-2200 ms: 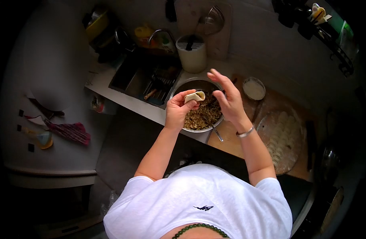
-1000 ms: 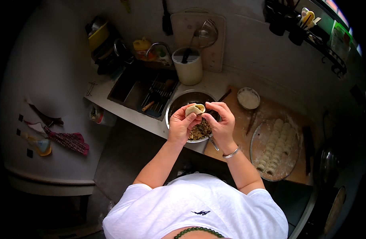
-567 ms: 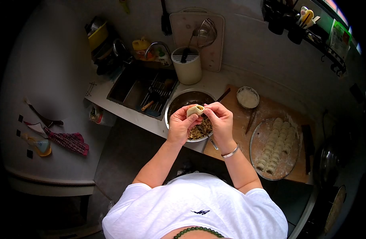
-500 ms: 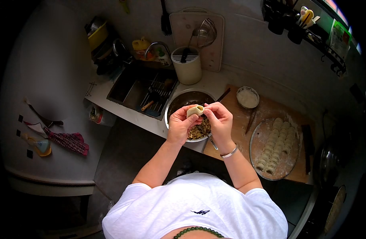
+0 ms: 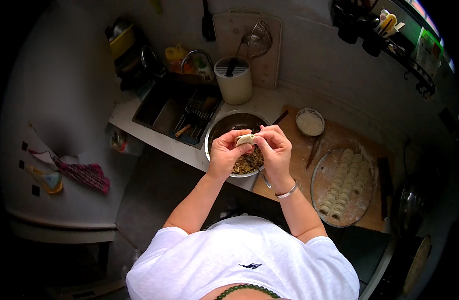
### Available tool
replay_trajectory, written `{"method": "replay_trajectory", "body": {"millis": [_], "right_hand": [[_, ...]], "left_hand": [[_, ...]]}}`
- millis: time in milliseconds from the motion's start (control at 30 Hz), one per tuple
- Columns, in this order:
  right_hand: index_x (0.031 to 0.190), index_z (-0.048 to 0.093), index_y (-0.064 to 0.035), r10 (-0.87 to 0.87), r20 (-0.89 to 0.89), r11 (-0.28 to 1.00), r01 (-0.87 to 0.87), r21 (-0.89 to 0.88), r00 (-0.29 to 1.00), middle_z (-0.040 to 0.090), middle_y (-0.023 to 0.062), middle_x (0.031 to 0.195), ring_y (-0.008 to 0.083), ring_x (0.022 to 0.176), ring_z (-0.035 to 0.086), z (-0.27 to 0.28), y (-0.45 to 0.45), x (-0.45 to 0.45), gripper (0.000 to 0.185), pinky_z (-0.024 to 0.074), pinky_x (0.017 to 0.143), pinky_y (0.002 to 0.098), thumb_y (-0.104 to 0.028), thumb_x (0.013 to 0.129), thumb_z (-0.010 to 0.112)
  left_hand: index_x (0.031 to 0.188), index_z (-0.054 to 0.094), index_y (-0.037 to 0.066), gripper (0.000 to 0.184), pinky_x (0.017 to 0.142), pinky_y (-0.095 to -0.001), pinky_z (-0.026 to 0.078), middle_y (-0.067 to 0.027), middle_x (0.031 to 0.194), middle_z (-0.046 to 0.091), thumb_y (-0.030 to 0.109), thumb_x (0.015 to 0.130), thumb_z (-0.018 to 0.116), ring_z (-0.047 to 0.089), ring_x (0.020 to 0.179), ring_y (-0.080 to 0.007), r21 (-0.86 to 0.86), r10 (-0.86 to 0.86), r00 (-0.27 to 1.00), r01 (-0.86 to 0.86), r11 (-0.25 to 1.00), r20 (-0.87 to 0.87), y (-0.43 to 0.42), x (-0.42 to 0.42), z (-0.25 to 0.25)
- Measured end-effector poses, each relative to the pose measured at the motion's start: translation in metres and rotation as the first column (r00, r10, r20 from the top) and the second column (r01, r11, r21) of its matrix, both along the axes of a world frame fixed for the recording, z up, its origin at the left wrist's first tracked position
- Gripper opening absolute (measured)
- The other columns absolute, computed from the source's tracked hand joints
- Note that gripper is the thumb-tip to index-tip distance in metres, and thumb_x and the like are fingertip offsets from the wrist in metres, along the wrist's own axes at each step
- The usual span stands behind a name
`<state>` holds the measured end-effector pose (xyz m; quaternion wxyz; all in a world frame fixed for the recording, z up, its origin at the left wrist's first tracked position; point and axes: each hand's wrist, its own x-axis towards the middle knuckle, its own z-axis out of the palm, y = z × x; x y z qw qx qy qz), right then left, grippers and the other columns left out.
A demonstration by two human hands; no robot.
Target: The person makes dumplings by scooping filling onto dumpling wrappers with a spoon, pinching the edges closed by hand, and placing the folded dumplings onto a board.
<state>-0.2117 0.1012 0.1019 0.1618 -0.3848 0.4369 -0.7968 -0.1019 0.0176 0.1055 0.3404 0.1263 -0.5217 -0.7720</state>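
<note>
A pale folded dumpling [image 5: 244, 140] is pinched between my two hands, above a steel bowl [image 5: 210, 131] of chopped brown-green filling [image 5: 245, 164]. My left hand [image 5: 226, 154] grips it from the left, thumb in front and fingers behind. On its right end, the thumb and fingers of my right hand [image 5: 273, 151] press the dough edge. A metal utensil handle [image 5: 264, 177] leans out over the bowl's near rim, below my right hand. Rows of finished dumplings [image 5: 346, 180] lie on a floured round tray [image 5: 317, 200] to the right.
The tray rests on a wooden board [image 5: 294, 145], along with a bowl of white flour [image 5: 310, 123] and a thin wooden stick [image 5: 313, 153]. Left of the steel bowl is a dark sink [image 5: 159, 112] with a rack. A white utensil holder [image 5: 234, 85] stands behind.
The dumpling's opening has been pressed narrower, and its dough now looks flatter. My hands stay nearly in place, with my right fingers shifted slightly along the edge.
</note>
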Motion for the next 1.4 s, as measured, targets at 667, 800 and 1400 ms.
{"method": "replay_trajectory", "body": {"millis": [667,800,1400], "right_hand": [[0.084,0.066,0.0007,-0.111,0.161,0.985,0.13,-0.112,0.981,0.053,0.0024,0.092,0.0122,0.086,0.052,-0.008,-0.02,0.01,0.005,0.0414,0.083,0.0246,-0.003,0.083,0.063],[0.094,0.063,0.0014,-0.152,0.182,0.984,0.167,-0.068,0.971,0.055,0.0032,0.102,0.0115,0.094,0.052,-0.003,-0.012,0.011,0.016,0.0422,0.083,0.0243,-0.012,0.091,0.054],[0.11,0.06,-0.0042,-0.045,-0.579,0.997,0.072,0.023,0.814,0.064,0.0073,0.099,0.0245,0.097,0.056,-0.004,0.008,-0.008,0.032,0.0381,0.097,0.0365,-0.02,0.082,0.061]], "left_hand": [[0.109,0.062,0.002,0.033,0.061,-0.0165,0.047,-0.0008,0.095,0.064,0.003,0.077,0.069,0.056,0.073,-0.0045,0.064,-0.074,0.996,0.077,0.995,-0.057,0.003,-0.019,0.009],[0.108,0.062,0.002,0.028,0.057,-0.0161,0.047,0.0002,0.087,0.064,0.003,0.081,0.066,0.056,0.063,-0.0049,0.036,0.03,0.999,-0.031,0.999,0.043,0.009,-0.018,0.014],[0.11,0.059,-0.001,0.024,0.07,-0.0216,0.052,-0.0068,0.098,0.064,0.004,0.087,0.058,0.061,0.081,-0.0089,-0.175,-0.048,0.972,0.09,0.98,0.232,0.002,0.002,0.0]]}}
